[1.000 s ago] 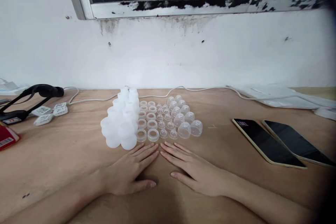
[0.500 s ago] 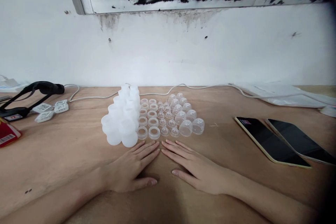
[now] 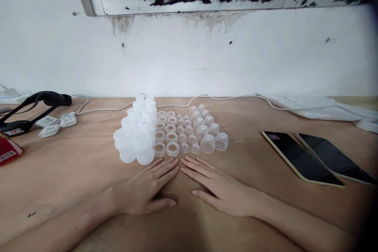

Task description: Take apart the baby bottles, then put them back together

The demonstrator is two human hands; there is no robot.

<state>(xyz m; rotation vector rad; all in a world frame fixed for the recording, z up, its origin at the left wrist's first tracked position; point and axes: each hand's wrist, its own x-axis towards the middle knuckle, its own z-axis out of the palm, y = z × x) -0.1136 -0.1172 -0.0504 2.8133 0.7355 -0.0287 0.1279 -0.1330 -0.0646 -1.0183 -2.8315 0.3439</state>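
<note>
Just nearside of the rings (image 3: pixel 173 154), your fingers (image 3: pixel 167 167) lie straight, slightly fanned, thumbs spread; left hand (image 3: pixel 141 189) and right hand (image 3: pixel 226 192) palm-down, forearms (image 3: pixel 79 216) angled outward. White bottles (image 3: pixel 134 151) left of the rings, clear domes (image 3: pixel 207 144) right.

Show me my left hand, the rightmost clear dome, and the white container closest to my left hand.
Left hand (image 3: pixel 145 189): head view, on the back of the hand.
Rightmost clear dome (image 3: pixel 221 142): head view, on its side wall.
Closest white container (image 3: pixel 145 156): head view, on its lower body.
</note>
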